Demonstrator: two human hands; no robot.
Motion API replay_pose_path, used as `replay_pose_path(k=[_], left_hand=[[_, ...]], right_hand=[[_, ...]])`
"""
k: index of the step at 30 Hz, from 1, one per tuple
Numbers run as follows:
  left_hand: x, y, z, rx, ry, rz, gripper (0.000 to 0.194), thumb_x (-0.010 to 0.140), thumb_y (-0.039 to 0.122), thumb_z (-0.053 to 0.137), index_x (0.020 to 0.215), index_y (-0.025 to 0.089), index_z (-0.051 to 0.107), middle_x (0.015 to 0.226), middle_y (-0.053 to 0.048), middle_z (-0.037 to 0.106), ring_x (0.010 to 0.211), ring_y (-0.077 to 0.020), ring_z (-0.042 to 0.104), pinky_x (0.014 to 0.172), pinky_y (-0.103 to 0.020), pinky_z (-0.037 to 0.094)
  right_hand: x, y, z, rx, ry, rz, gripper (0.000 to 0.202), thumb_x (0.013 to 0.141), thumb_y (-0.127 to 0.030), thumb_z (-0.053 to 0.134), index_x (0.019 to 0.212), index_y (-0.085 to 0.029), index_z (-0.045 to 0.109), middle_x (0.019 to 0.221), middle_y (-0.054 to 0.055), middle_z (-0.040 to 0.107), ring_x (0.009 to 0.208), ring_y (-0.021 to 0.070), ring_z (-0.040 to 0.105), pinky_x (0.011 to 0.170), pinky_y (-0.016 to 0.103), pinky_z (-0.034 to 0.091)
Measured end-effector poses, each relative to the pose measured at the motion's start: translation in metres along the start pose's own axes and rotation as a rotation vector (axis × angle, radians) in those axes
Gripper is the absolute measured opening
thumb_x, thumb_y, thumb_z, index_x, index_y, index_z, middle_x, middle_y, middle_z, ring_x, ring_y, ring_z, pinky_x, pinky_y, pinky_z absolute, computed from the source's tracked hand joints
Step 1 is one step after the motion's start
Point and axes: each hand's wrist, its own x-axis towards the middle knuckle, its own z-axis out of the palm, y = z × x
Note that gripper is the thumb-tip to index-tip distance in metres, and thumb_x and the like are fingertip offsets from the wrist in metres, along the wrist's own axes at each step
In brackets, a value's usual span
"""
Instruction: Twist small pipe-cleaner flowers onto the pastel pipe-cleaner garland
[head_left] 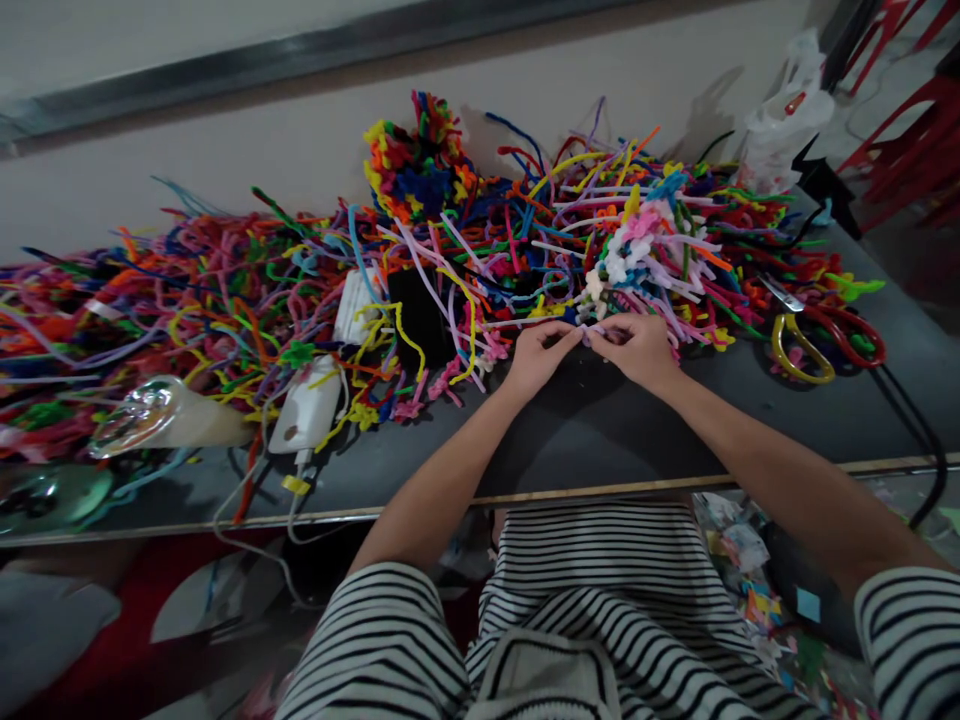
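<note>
My left hand [546,352] and my right hand [634,346] meet fingertip to fingertip above the table's front part. Pinched between them is a short lilac pipe cleaner [587,333], mostly covered by the fingers. Right behind my hands lies a long heap of colourful pipe cleaners [525,260]. Close beyond my right hand, a cluster of pipe cleaner flowers [637,240] in white, pink and blue rests on the heap.
Scissors [799,345] with yellow and red handles lie at the right. A white power bank [306,405] with a cable, a clear plastic cup [172,415] and a dark phone-like slab [417,315] sit at the left. A white plastic bag [787,125] stands at the back right.
</note>
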Motion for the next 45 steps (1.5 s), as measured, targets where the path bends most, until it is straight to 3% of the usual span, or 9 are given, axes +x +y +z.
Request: replay_pose_path(k=[4,9,13,20,23,27,31,39,45], left_hand=[[0.000,-0.008,0.002,-0.014,0.021,0.030,0.036,0.085,0.054,0.069,0.080,0.019,0.074,0.072,0.000,0.069,0.064,-0.0116,0.058,0.065,-0.026,0.048],[0.000,-0.009,0.002,0.013,0.008,0.112,0.039,0.090,0.056,0.063,0.081,0.020,0.071,0.075,-0.001,0.069,0.068,-0.0124,0.059,0.068,-0.027,0.049],[-0.002,-0.005,-0.003,0.176,0.012,0.254,0.043,0.093,0.058,0.057,0.080,0.019,0.069,0.078,-0.004,0.069,0.074,-0.0151,0.061,0.071,-0.029,0.050],[-0.005,-0.008,-0.001,0.254,0.113,0.265,0.043,0.095,0.046,0.062,0.129,0.020,0.061,0.099,-0.006,0.074,0.082,-0.0144,0.068,0.069,-0.025,0.053],[-0.004,-0.011,0.003,0.279,0.090,0.296,0.028,0.092,0.039,0.068,0.113,0.021,0.071,0.101,-0.007,0.076,0.090,-0.0177,0.071,0.079,-0.031,0.057],[-0.003,-0.010,0.004,0.280,0.175,0.265,0.017,0.093,0.035,0.066,0.097,0.021,0.076,0.098,-0.006,0.078,0.094,-0.0183,0.072,0.088,-0.034,0.057],[-0.002,-0.009,0.002,0.202,0.243,0.179,0.021,0.095,0.038,0.063,0.095,0.019,0.073,0.092,-0.005,0.077,0.085,-0.0161,0.072,0.083,-0.031,0.057],[0.004,-0.020,0.002,0.005,0.134,0.044,0.029,0.089,0.043,0.068,0.103,0.017,0.073,0.087,-0.005,0.075,0.067,-0.0124,0.065,0.049,-0.021,0.047],[0.003,-0.012,0.000,0.043,0.170,0.108,0.026,0.088,0.041,0.069,0.090,0.016,0.074,0.082,-0.004,0.073,0.071,-0.0113,0.063,0.072,-0.025,0.051]], right_hand=[[0.005,0.008,0.001,0.112,-0.076,0.150,0.030,0.080,-0.044,0.070,0.070,-0.017,0.074,0.054,-0.001,0.056,0.051,0.0092,0.042,0.050,0.026,0.030],[0.005,0.015,0.005,0.208,-0.134,0.198,0.029,0.080,-0.045,0.072,0.075,-0.017,0.076,0.060,0.002,0.065,0.052,0.0099,0.051,0.052,0.026,0.038],[0.003,0.015,0.008,0.239,-0.171,0.229,0.030,0.079,-0.047,0.073,0.075,-0.017,0.075,0.057,0.001,0.064,0.050,0.0114,0.056,0.051,0.026,0.043],[0.003,0.020,0.010,0.161,-0.083,0.142,0.033,0.084,-0.051,0.068,0.081,-0.019,0.077,0.065,0.002,0.067,0.057,0.0118,0.055,0.055,0.026,0.040],[0.002,0.021,0.009,0.131,-0.092,0.123,0.036,0.086,-0.053,0.066,0.084,-0.019,0.078,0.063,0.001,0.066,0.056,0.0120,0.053,0.055,0.027,0.038],[0.002,0.017,0.006,0.040,-0.155,0.076,0.038,0.088,-0.053,0.064,0.085,-0.018,0.078,0.066,0.002,0.068,0.056,0.0127,0.054,0.056,0.028,0.038],[0.003,0.014,0.007,-0.048,-0.169,-0.017,0.033,0.093,-0.045,0.058,0.092,-0.019,0.077,0.076,0.004,0.072,0.063,0.0156,0.060,0.062,0.030,0.042],[0.002,0.020,0.008,-0.186,-0.146,-0.130,0.028,0.095,-0.034,0.053,0.097,-0.018,0.076,0.086,0.008,0.074,0.070,0.0177,0.062,0.067,0.031,0.044],[0.000,0.017,0.007,-0.265,-0.116,-0.161,0.027,0.097,-0.031,0.051,0.101,-0.018,0.075,0.093,0.007,0.076,0.081,0.0200,0.069,0.074,0.032,0.051]])
